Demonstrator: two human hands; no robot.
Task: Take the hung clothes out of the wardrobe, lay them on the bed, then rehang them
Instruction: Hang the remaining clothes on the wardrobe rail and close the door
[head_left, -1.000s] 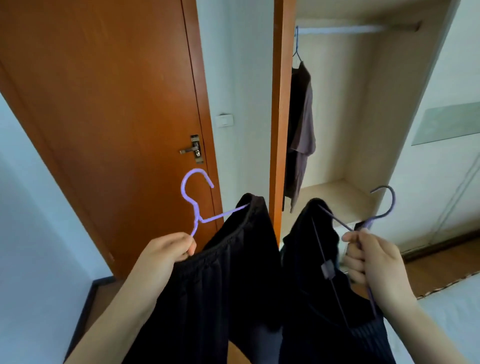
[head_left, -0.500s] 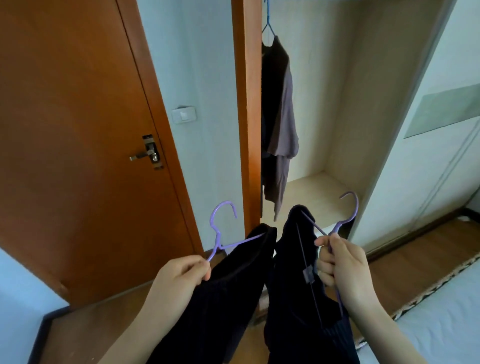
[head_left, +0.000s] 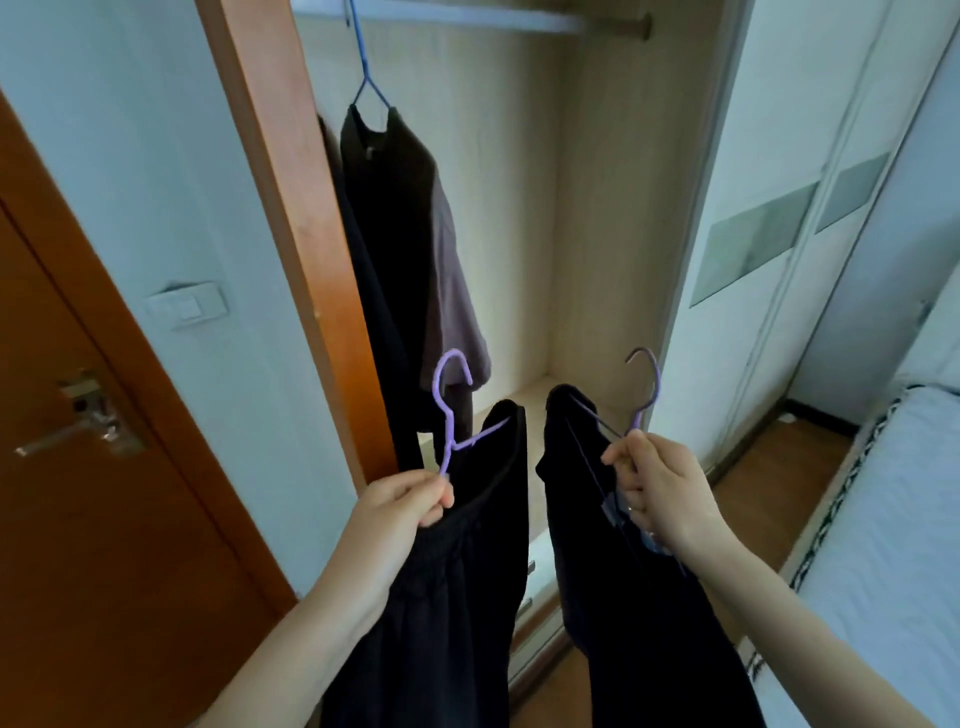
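Person now stands closer to the wardrobe (head_left: 587, 218) than a sec ago: the rail (head_left: 467, 22) sits right overhead at top of view, and the opening fills the middle, where before the brown door (head_left: 93, 467) took up most of the left. Hands haven't changed their hold.

Left hand (head_left: 402, 506): grip closed on the neck of a lilac hanger (head_left: 451, 400), hook up and free, w/ a black garment (head_left: 441, 597) draped off it. Right hand (head_left: 662, 493): grip closed on a second, duller purple hanger (head_left: 644, 389), also hook up, carrying another black garment (head_left: 634, 571). Both garments hang between the forearms, near each other but apart, low in front of the wardrobe, hooks well below the rail.

One dark grey shirt (head_left: 410, 234) on a blue hanger (head_left: 363, 73) is on the rail at far left, against the wardrobe's brown edge. Rest of rail looks bare. Bed (head_left: 883, 519) is off to the right, nothing on the bit that shows.

Reading: this looks like the rehang stage, approach done, lift not yet begun. Next needs each hook raised over the rail, prob. one at a time, right of the shirt. Risk: fabric slipping off a tilted hanger.
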